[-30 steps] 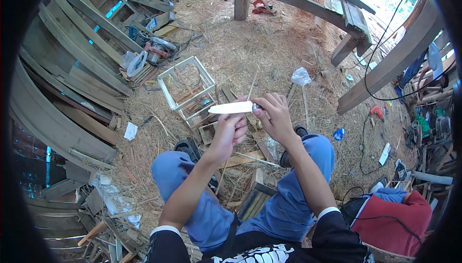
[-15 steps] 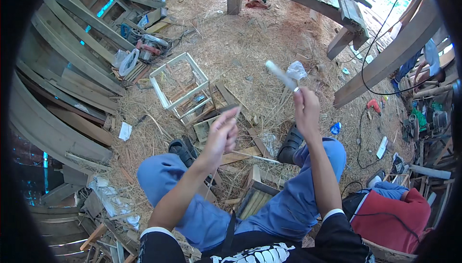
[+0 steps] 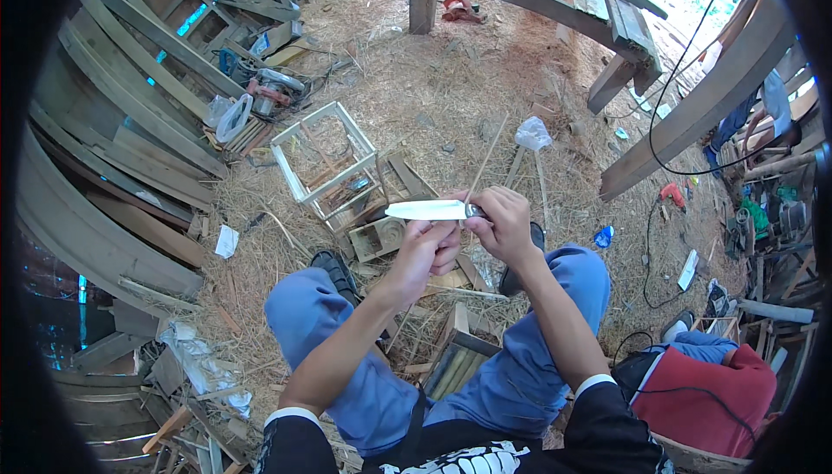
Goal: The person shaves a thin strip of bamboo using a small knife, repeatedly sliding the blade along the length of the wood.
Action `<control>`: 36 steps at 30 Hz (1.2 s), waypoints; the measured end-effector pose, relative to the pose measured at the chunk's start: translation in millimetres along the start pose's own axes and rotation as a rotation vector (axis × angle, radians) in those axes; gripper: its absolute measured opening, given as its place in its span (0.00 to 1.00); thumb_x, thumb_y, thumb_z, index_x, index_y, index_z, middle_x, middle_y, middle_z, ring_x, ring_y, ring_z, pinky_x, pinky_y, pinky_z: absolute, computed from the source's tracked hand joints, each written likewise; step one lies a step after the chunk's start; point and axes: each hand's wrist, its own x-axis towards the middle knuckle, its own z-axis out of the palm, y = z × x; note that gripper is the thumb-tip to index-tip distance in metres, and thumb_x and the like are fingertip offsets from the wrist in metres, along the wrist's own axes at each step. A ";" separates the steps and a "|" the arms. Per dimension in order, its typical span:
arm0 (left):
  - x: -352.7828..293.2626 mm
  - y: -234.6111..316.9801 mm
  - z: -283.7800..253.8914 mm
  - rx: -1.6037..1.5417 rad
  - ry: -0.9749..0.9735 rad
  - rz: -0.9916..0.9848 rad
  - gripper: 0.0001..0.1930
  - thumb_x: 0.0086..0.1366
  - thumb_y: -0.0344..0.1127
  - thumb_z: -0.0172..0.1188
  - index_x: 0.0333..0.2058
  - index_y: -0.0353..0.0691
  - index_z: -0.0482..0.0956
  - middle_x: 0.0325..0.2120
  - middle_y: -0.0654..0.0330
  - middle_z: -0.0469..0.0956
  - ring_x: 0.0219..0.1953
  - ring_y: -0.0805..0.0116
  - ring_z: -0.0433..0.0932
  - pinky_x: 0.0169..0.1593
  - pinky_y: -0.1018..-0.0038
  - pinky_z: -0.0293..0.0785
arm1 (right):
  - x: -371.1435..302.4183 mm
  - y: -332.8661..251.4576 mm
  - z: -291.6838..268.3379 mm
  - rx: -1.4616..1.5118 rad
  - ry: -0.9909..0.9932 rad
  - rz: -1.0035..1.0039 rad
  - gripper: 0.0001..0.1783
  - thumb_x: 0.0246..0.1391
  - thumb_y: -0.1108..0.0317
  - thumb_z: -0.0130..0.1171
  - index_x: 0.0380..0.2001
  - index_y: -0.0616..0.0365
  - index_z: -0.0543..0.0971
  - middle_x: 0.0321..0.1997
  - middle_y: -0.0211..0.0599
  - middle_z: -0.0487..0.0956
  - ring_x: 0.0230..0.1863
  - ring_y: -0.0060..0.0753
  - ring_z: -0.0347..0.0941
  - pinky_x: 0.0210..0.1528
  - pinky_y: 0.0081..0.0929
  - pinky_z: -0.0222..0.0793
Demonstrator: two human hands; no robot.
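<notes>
We find the right hand (image 3: 503, 221) gripping the knife (image 3: 426, 211) by its handle; the smooth, bright blade tapers over the left hand (image 3: 425, 253), whose fingers are closed around a slender, straight strip (image 3: 490, 158). Left of the knife, we note a pale, box-shaped frame (image 3: 347, 174); beyond it, fibrous shavings (image 3: 416, 84).

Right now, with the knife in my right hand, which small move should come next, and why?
Probably a short, gentle stroke of the knife along the thin wooden strip, away from the left hand: the right hand grips the handle, the blade crosses the strip, and the left hand's fingers sit close to the blade.
</notes>
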 end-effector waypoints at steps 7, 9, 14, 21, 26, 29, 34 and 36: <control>-3.9 -4.1 1.1 0.060 0.045 -0.037 0.10 0.76 0.37 0.48 0.52 0.43 0.70 0.22 0.73 0.59 0.15 0.85 0.52 0.18 0.83 0.45 | -6.8 7.2 -14.0 -0.197 0.012 0.016 0.20 0.52 0.48 0.65 0.28 0.55 0.77 0.23 0.33 0.75 0.24 0.38 0.73 0.29 0.34 0.64; -1.8 -7.3 -5.2 0.058 0.096 -0.014 0.11 0.76 0.37 0.48 0.53 0.45 0.71 0.21 0.73 0.59 0.15 0.86 0.52 0.18 0.83 0.45 | -8.2 5.5 -16.9 -0.204 0.005 0.020 0.19 0.50 0.50 0.67 0.28 0.55 0.78 0.23 0.32 0.75 0.24 0.37 0.73 0.29 0.33 0.65; -4.3 -2.9 -7.8 0.051 0.066 0.010 0.19 0.77 0.38 0.47 0.63 0.50 0.68 0.22 0.74 0.58 0.16 0.87 0.51 0.19 0.84 0.44 | -12.2 -4.1 -10.1 -0.135 -0.035 0.014 0.19 0.49 0.50 0.68 0.27 0.54 0.78 0.23 0.31 0.75 0.25 0.36 0.74 0.28 0.33 0.67; -8.1 4.2 -5.0 -0.052 0.019 -0.051 0.23 0.76 0.39 0.49 0.67 0.56 0.64 0.23 0.75 0.57 0.18 0.87 0.51 0.19 0.84 0.46 | -2.3 5.8 -11.0 -0.151 -0.030 -0.057 0.26 0.46 0.41 0.65 0.28 0.56 0.79 0.21 0.31 0.72 0.21 0.37 0.70 0.26 0.34 0.62; -3.9 4.7 -3.3 -0.051 0.042 -0.084 0.23 0.76 0.40 0.50 0.67 0.56 0.64 0.23 0.75 0.57 0.18 0.87 0.51 0.19 0.85 0.46 | -2.4 7.9 -15.1 -0.235 -0.022 -0.074 0.23 0.45 0.41 0.65 0.26 0.51 0.78 0.19 0.28 0.69 0.21 0.33 0.68 0.25 0.32 0.60; -3.4 5.3 -1.6 -0.073 0.038 -0.093 0.23 0.76 0.40 0.50 0.68 0.55 0.64 0.24 0.75 0.57 0.18 0.87 0.51 0.19 0.85 0.46 | -0.9 7.5 -17.7 -0.261 -0.025 -0.077 0.24 0.45 0.40 0.64 0.26 0.51 0.78 0.20 0.28 0.68 0.22 0.32 0.68 0.26 0.31 0.60; -1.9 7.6 3.6 -0.141 0.047 -0.106 0.23 0.75 0.36 0.50 0.66 0.53 0.65 0.22 0.74 0.58 0.17 0.86 0.51 0.19 0.85 0.45 | -1.1 6.0 -18.1 -0.331 -0.017 -0.049 0.24 0.44 0.39 0.63 0.25 0.50 0.78 0.19 0.28 0.68 0.22 0.32 0.68 0.26 0.31 0.61; 1.0 7.6 2.8 -0.155 0.038 -0.098 0.22 0.75 0.36 0.50 0.65 0.53 0.66 0.22 0.74 0.58 0.17 0.86 0.51 0.19 0.85 0.45 | 0.1 6.1 -17.3 -0.323 -0.010 -0.049 0.23 0.47 0.41 0.64 0.26 0.51 0.78 0.20 0.29 0.70 0.23 0.34 0.69 0.27 0.32 0.61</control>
